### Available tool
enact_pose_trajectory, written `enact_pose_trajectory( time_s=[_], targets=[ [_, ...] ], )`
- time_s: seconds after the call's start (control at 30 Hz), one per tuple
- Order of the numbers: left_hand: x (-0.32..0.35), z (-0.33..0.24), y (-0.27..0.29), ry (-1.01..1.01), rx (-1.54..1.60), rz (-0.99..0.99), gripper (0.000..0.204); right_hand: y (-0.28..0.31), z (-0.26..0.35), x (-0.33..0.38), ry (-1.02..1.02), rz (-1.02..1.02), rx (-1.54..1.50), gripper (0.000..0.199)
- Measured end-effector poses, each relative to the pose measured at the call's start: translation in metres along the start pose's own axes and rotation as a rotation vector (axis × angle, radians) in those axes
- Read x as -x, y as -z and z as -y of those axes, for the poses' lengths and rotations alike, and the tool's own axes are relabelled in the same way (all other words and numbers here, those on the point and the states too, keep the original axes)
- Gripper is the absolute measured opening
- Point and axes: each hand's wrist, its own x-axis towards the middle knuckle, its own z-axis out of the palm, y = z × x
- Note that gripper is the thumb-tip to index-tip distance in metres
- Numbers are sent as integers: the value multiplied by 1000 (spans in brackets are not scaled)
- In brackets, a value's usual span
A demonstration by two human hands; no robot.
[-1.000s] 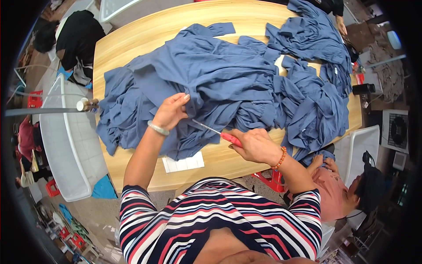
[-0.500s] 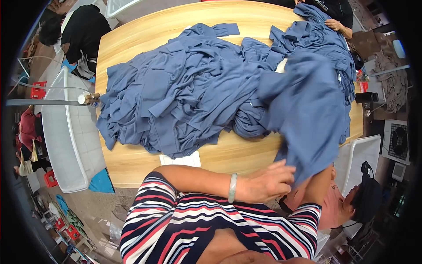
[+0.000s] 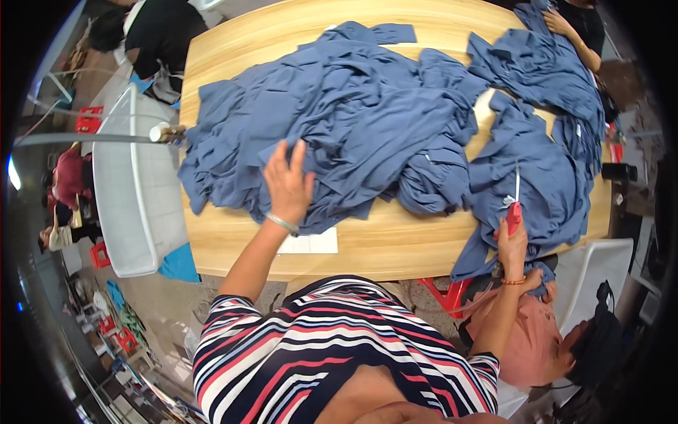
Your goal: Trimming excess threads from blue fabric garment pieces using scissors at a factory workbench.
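Note:
My left hand point(image 3: 288, 185) is over the near edge of a large heap of blue-grey garments point(image 3: 332, 113). Its fingers are spread and hold nothing; whether they touch the cloth I cannot tell. At the right, my right hand point(image 3: 511, 247) is closed round a red-handled tool point(image 3: 514, 218) with a thin pale rod sticking up from it. A small white bit shows beside the rod. Under this tool a separate blue-grey garment point(image 3: 530, 159) lies loosely spread, part of it hanging over the table's near edge.
The pale wood table point(image 3: 395, 244) carries a white sheet point(image 3: 311, 242) near its front. White tubs point(image 3: 127, 212) stand at the left and right. A co-worker's hand point(image 3: 558, 22) rests on garments at the far right. Another person in pink point(image 3: 515, 332) is close beside my right arm.
The garment that was raised and blurred at the right now lies on the table. My left hand has moved left to the heap. My right hand and the red-handled tool have come into sight.

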Motion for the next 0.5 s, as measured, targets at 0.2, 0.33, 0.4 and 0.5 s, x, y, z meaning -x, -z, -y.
enact_pose_trajectory(
  time_s=[0.2, 0.33, 0.4, 0.5],
  targets=[
    [-8, 87, 11, 253, 320, 28, 21, -30, 68, 10, 224, 82, 173, 48],
    [-60, 117, 51, 282, 650, -184, 11, -38, 104, 12, 203, 144, 114, 47],
    [-103, 136, 67, 344, 768, -248, 10, -43, 124, 11, 283, 151, 68, 46],
    [-147, 160, 56, 413, 718, -336, 13, -52, 142, 14, 393, 100, 118, 45]
  ],
)
